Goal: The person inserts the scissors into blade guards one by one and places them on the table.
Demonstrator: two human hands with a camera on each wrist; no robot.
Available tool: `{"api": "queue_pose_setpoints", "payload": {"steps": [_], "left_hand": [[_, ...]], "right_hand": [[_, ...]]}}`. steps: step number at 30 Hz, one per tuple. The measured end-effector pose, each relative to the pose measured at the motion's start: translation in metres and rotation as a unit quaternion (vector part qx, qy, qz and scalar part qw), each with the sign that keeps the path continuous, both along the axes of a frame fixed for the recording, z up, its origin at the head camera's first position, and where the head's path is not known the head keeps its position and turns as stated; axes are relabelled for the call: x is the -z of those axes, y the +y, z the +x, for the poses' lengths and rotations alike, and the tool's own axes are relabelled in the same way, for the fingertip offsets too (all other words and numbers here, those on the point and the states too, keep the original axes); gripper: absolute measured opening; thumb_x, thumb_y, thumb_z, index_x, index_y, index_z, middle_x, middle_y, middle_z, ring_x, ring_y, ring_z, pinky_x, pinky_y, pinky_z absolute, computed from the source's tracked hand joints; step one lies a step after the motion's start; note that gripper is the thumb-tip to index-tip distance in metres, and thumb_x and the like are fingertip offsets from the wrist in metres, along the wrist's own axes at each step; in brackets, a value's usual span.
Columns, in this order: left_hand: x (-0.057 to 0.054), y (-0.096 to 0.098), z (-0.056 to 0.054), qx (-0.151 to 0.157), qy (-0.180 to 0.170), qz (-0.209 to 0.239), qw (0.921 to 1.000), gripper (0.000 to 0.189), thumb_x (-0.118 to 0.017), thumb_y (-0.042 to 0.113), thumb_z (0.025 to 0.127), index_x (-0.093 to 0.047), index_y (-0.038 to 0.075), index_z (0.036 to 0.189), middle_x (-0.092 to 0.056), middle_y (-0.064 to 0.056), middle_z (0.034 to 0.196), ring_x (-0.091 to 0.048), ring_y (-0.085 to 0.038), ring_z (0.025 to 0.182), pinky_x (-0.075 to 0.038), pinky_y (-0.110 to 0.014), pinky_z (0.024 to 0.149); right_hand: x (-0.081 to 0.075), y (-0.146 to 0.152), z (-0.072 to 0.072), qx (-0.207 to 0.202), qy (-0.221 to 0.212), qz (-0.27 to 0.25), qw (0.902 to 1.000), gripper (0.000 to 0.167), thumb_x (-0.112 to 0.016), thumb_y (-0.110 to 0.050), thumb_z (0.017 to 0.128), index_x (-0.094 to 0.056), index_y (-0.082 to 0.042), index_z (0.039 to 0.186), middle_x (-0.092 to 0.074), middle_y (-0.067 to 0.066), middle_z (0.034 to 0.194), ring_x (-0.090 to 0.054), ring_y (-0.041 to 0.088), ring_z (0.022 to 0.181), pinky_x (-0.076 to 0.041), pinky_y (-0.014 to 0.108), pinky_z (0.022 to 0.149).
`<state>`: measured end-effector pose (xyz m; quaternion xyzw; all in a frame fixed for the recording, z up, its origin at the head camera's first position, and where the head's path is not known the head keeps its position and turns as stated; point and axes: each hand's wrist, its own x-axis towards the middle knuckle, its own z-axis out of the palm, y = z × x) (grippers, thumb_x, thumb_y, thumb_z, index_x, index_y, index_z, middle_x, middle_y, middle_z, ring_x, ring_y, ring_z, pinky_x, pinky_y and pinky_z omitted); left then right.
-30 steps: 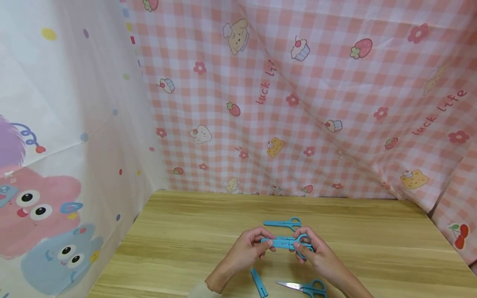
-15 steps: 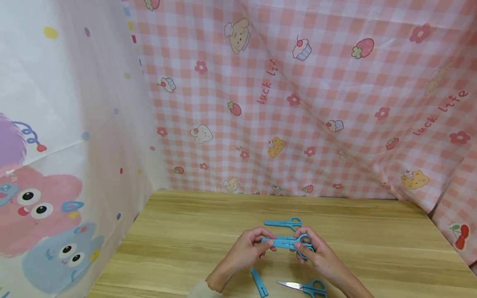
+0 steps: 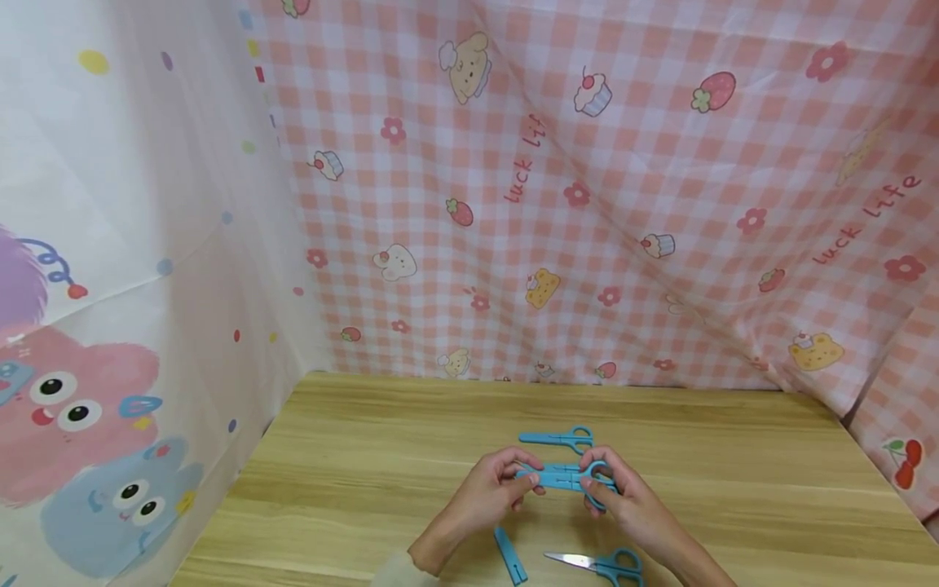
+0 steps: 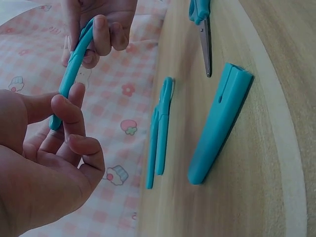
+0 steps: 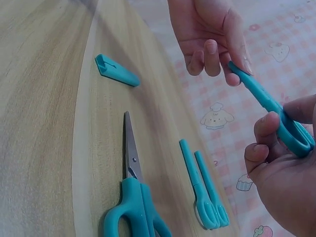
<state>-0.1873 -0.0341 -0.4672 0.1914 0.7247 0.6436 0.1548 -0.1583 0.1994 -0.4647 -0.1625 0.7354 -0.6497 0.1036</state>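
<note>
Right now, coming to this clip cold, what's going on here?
A person is holding a sheathed pair of teal scissors in both hands: the left hand pinches the sheath's tip and the right hand grips the handles. Two more sheathed pairs lie side by side on the wooden table, beyond the hands. Nearer the person lie an uncovered pair of scissors and, apart from it, a loose sheath.

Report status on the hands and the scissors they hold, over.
Left hand pinching tip, right hand gripping handles. Held scissors sheathed, in midair. Bare scissors and loose sheath lie nearby; no obstruction seen.
</note>
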Motion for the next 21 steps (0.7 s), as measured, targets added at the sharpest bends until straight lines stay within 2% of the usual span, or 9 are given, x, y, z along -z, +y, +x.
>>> {"api": "queue_pose_setpoints", "payload": {"steps": [8,14,17,21], "left_hand": [[0.005,0.002,-0.001,-0.003,0.002,-0.002,1.0,0.009,-0.061,0.007,0.097,-0.065,0.004,0.104,-0.073,-0.015,0.088,-0.047,-0.008,0.057,-0.037,-0.016,0.051],[0.007,0.003,-0.002,-0.011,0.002,-0.003,0.9999,0.01,-0.061,0.007,0.097,-0.066,0.003,0.104,-0.072,-0.02,0.091,-0.045,-0.008,0.057,-0.037,-0.017,0.052],[0.006,0.003,-0.002,-0.014,0.01,-0.016,0.9997,0.009,-0.063,0.009,0.097,-0.068,0.006,0.104,-0.073,-0.017,0.09,-0.041,-0.007,0.056,-0.034,-0.017,0.05],[0.006,0.002,-0.002,-0.016,0.018,-0.028,0.9993,0.008,-0.064,0.012,0.096,-0.069,0.009,0.102,-0.074,-0.01,0.088,-0.035,-0.007,0.053,-0.028,-0.017,0.049]], "right_hand": [[0.007,0.001,0.0,0.007,0.013,0.0,0.9999,0.028,-0.052,-0.011,0.103,-0.036,0.004,0.12,-0.048,0.008,0.086,-0.053,0.013,0.073,-0.047,0.029,0.068],[0.01,0.0,-0.001,0.043,-0.009,0.001,0.999,0.03,-0.056,-0.008,0.1,-0.04,0.006,0.12,-0.05,0.007,0.089,-0.058,0.018,0.076,-0.051,0.029,0.07],[0.011,0.0,-0.002,0.065,-0.019,0.0,0.9977,0.031,-0.059,-0.006,0.097,-0.042,0.007,0.12,-0.052,0.008,0.093,-0.061,0.02,0.078,-0.054,0.031,0.073],[0.011,0.0,-0.002,0.073,-0.028,-0.012,0.9968,0.033,-0.061,-0.003,0.095,-0.043,0.01,0.12,-0.052,0.008,0.094,-0.063,0.02,0.082,-0.056,0.033,0.077]]}}
